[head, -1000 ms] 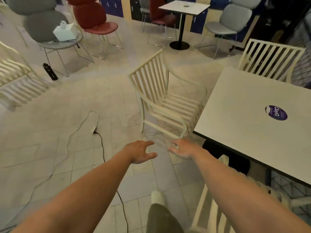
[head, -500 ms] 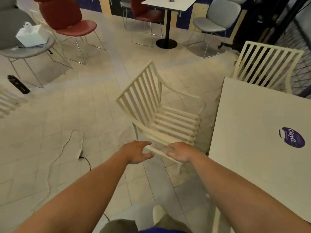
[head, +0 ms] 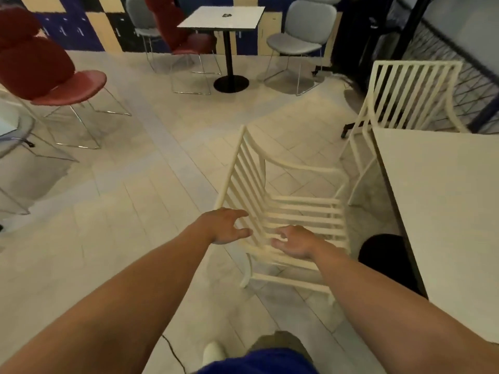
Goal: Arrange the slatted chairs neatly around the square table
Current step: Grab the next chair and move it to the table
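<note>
Reaching for the near slatted chair [head: 283, 211], centre frame, askew at 9 o'clock of the square tabletop [head: 445, 211] | left hand [head: 224, 225] and right hand [head: 294, 242] grip wide, holding nothing | next: seize frame, square it to the edge

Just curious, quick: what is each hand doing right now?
Left hand: open, reaching beside the slatted chair, holding nothing.
Right hand: open over its seat, holding nothing.

open tiled floor [head: 113, 238] left of slatted chair [head: 283, 211]; square table [head: 445, 211] close on its right
</note>
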### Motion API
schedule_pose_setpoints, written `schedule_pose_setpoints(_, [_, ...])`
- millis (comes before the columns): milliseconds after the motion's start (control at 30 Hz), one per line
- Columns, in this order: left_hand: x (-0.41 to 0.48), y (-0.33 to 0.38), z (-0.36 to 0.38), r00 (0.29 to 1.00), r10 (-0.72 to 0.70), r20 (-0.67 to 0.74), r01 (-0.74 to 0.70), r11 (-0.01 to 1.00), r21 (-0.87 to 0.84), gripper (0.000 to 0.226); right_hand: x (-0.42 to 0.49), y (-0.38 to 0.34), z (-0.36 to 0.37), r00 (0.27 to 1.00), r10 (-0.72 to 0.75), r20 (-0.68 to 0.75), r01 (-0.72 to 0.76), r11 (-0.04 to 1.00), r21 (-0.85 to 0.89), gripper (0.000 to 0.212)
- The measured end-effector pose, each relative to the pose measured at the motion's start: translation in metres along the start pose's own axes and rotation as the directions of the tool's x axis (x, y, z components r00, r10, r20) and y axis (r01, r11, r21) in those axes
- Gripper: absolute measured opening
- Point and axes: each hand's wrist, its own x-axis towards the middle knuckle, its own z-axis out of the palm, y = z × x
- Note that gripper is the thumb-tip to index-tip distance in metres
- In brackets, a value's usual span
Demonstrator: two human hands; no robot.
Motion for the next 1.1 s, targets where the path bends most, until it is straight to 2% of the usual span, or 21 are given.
schedule_pose_setpoints(67, [0.015,-0.028,-0.022,0.999,0.044,0.019,-0.045,0.998,0.051,0.074,0.017,-0.026,0.001,1.000,0.021,-0.016,-0.020,0.998,0.067,0.069])
schedule_pose_setpoints(200, [0.051,-0.066,-0.058,0.987,0.135,0.086,-0.143,0.985,0.097,0.074,0.048,-0.064,0.000,0.994,0.098,-0.040,-0.090,0.981,0.174,0.080])
schedule_pose_setpoints(367, [0.111,-0.096,-0.093,0.958,0.251,0.138,-0.270,0.951,0.150,0.074,0.098,-0.083,-0.010,0.978,0.199,-0.064,-0.175,0.946,0.273,0.077])
schedule_pose_setpoints(500, [0.182,-0.111,-0.122,0.922,0.344,0.176,-0.377,0.901,0.213,0.073,0.147,-0.083,-0.023,0.950,0.292,-0.110,-0.236,0.904,0.357,0.078])
schedule_pose_setpoints(733, [0.281,-0.099,-0.145,0.818,0.437,0.373,-0.553,0.775,0.305,0.075,0.182,-0.073,-0.031,0.867,0.492,-0.081,-0.391,0.771,0.503,0.078])
schedule_pose_setpoints(900, [0.324,-0.070,-0.152,0.695,0.505,0.511,-0.704,0.621,0.344,0.074,0.181,-0.073,-0.029,0.773,0.630,-0.076,-0.451,0.630,0.633,0.081])
schedule_pose_setpoints(1100, [0.378,-0.041,-0.151,0.482,0.561,0.673,-0.875,0.352,0.334,0.074,0.212,-0.094,-0.023,0.582,0.813,-0.007,-0.513,0.375,0.772,0.082])
